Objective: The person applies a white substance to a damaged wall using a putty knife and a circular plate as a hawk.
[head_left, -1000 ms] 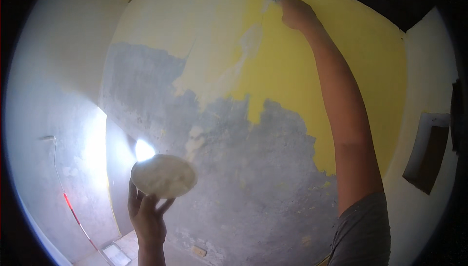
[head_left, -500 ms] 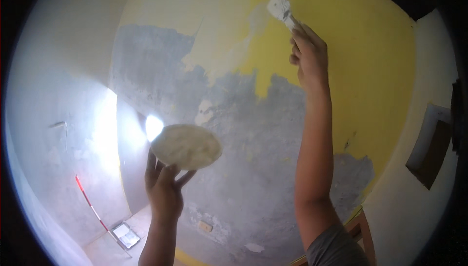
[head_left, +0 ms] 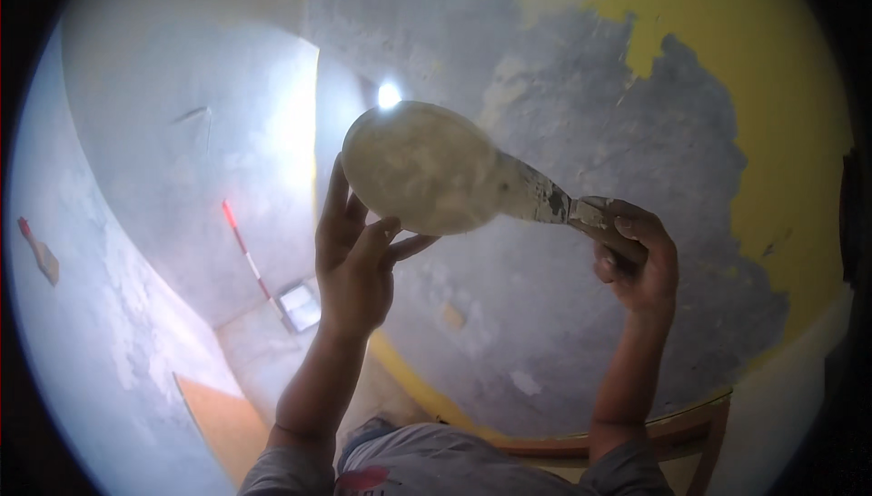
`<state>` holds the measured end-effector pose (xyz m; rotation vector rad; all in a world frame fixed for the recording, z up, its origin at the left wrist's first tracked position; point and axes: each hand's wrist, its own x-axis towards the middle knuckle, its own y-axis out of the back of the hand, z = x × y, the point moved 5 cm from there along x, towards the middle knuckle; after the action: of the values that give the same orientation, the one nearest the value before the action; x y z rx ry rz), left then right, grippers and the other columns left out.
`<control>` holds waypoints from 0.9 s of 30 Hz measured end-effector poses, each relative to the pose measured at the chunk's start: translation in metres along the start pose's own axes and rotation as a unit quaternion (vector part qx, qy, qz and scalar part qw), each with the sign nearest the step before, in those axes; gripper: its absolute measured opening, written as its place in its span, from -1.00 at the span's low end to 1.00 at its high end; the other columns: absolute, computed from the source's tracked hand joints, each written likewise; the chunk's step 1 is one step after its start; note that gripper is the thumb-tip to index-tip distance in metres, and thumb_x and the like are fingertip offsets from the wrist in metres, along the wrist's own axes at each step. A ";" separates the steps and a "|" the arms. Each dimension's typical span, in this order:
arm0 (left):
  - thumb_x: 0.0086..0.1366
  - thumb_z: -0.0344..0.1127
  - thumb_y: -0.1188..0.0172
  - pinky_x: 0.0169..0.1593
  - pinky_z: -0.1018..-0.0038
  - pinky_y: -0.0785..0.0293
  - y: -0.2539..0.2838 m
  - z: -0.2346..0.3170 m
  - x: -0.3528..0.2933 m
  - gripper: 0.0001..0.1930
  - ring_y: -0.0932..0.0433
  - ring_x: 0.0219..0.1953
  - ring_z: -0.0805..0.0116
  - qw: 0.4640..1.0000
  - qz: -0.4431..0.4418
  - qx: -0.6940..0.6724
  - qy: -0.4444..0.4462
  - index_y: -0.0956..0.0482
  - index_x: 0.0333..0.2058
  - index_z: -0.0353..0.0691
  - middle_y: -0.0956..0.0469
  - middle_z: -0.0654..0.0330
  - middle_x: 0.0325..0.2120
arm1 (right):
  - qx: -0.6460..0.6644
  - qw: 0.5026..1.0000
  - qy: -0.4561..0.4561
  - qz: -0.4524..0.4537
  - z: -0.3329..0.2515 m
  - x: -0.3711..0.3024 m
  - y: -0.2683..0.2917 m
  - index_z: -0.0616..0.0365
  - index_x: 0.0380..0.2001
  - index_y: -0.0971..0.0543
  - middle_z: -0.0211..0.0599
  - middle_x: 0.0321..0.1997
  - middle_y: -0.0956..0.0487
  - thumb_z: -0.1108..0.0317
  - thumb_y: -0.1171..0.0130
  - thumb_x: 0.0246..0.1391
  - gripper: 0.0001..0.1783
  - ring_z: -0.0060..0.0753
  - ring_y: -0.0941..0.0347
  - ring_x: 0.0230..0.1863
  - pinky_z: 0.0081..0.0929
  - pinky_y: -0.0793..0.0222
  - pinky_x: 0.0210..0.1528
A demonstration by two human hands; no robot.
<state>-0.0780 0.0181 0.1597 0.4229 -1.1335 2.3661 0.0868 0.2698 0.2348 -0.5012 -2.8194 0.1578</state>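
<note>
My left hand (head_left: 357, 264) holds up a round, pale disc (head_left: 420, 167) by its lower left edge, thumb and fingers pressed against the rim. The disc looks like a shallow lid or dish, and its face is blotchy. From the right, my right hand (head_left: 645, 255) grips the handle of a putty knife (head_left: 538, 194), whose blade is smeared with white and dark residue. The blade's wide end meets the disc's right edge; its very tip cannot be made out there. Behind both hands stands a wall (head_left: 581, 142) with bare grey patches beside yellow paint.
A bright lamp (head_left: 389, 94) glows beyond the disc. Down on the left, a red-and-white pole (head_left: 243, 246) leans by a paint tray (head_left: 300, 305) on the floor. A red-handled brush (head_left: 41, 255) shows at far left. An orange-brown board (head_left: 222, 423) lies at lower left.
My right hand has come down from high on the yellow wall, bringing the putty knife to the disc. My left hand and the disc appear higher and farther right as the view has tilted down.
</note>
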 end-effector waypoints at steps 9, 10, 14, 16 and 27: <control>0.22 -0.67 0.10 0.08 0.05 -0.75 0.038 -0.044 -0.036 -0.10 -0.54 0.24 -0.09 0.997 0.012 0.023 0.067 0.20 0.54 -0.27 -0.25 -0.18 0.37 | 0.011 0.990 -0.143 0.013 0.089 -0.008 0.015 0.56 0.02 -0.59 -0.08 -0.40 -0.64 0.38 -0.14 0.19 -0.56 -0.46 -0.46 -0.61 -0.57 -0.15 -0.71; 0.23 -0.69 0.08 0.11 0.09 -0.74 0.041 -0.049 -0.037 -0.06 -0.50 0.28 -0.04 0.997 0.005 0.012 0.074 0.26 0.55 -0.22 -0.18 -0.15 0.42 | 0.026 0.988 -0.148 0.039 0.100 -0.010 0.013 0.55 0.02 -0.59 -0.09 -0.42 -0.63 0.38 -0.15 0.20 -0.57 -0.47 -0.47 -0.60 -0.57 -0.16 -0.71; 0.24 -0.69 0.06 0.13 0.06 -0.72 0.047 -0.063 -0.040 -0.04 -0.47 0.30 -0.04 0.996 0.028 0.052 0.066 0.27 0.56 -0.18 -0.18 -0.15 0.41 | 0.046 0.985 -0.147 0.073 0.133 -0.018 0.003 0.52 0.01 -0.60 -0.12 -0.44 -0.61 0.34 -0.13 0.26 -0.58 -0.48 -0.48 -0.57 -0.62 -0.21 -0.68; 0.25 -0.69 0.07 0.15 0.01 -0.70 0.048 -0.067 -0.038 -0.05 -0.46 0.31 -0.08 0.996 0.038 0.062 0.055 0.29 0.56 -0.15 -0.16 -0.16 0.42 | 0.046 0.986 -0.145 0.065 0.147 -0.024 0.002 0.51 0.04 -0.59 -0.12 -0.42 -0.62 0.33 -0.10 0.30 -0.58 -0.50 -0.48 -0.55 -0.63 -0.21 -0.65; 0.23 -0.69 0.06 0.09 0.05 -0.75 0.023 -0.094 -0.041 -0.06 -0.56 0.23 -0.08 0.994 0.021 0.093 0.048 0.25 0.55 -0.23 -0.25 -0.15 0.38 | 0.116 0.979 -0.152 0.073 0.182 -0.028 0.002 0.36 0.24 -0.50 -0.16 -0.40 -0.59 0.25 0.00 0.49 -0.55 -0.63 -0.29 -0.61 -0.65 -0.15 -0.59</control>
<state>-0.0623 0.0682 0.0684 0.3470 -0.8910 2.5100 0.0612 0.2509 0.0531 -0.6783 -2.9982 0.6359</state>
